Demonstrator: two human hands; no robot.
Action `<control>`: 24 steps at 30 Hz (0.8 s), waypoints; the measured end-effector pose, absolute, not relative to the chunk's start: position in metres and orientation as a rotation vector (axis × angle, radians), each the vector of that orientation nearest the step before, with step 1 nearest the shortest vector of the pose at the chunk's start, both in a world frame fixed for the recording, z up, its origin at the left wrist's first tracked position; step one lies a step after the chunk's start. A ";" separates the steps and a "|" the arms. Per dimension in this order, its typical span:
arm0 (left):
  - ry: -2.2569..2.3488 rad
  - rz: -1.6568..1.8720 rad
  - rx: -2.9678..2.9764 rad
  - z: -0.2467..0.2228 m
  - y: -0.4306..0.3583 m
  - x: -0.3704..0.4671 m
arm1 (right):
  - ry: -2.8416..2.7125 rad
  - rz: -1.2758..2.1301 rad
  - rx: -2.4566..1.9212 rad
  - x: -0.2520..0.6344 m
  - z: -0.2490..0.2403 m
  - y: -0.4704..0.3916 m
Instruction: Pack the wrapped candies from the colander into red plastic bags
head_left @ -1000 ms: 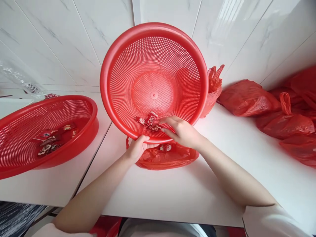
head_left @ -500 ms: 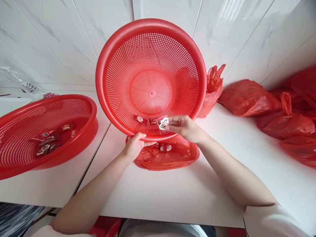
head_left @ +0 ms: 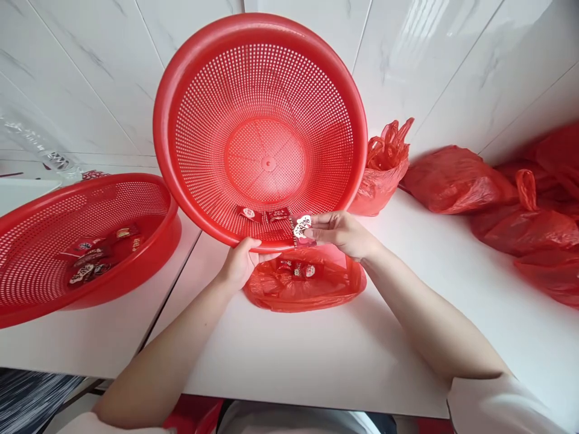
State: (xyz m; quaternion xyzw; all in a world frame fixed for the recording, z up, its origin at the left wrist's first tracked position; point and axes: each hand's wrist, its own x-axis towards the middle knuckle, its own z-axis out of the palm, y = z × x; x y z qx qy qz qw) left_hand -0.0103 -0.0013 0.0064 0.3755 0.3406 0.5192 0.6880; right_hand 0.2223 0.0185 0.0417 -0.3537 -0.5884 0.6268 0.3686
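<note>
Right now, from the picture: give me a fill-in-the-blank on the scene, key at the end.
The left hand holds the tilted basket by its ____. Besides the packet in the right hand, ____ packets show inside that basket. The other basket stands on the person's ____ side. The open bag is coloured ____.

Missing words: rim; two; left; red.

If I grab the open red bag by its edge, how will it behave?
The open bag will likely sag, its film looking thin and wrinkled. It is probably light, with only a few small wrapped packets showing inside. Those may slide together if one side lifts.
</note>
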 end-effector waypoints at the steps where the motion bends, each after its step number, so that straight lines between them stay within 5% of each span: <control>1: 0.761 1.159 0.836 0.006 -0.001 -0.010 | -1.531 1.615 -0.921 0.223 0.043 0.018; 8: 0.779 1.167 0.814 0.010 0.000 -0.008 | -1.973 1.480 -0.897 0.228 0.060 0.009; 16: 0.801 1.256 0.802 0.009 0.004 -0.013 | -2.390 0.441 -1.241 0.229 0.059 0.001; 24: 0.789 1.207 0.804 0.007 -0.003 -0.006 | -2.251 0.274 -1.206 0.228 0.068 0.000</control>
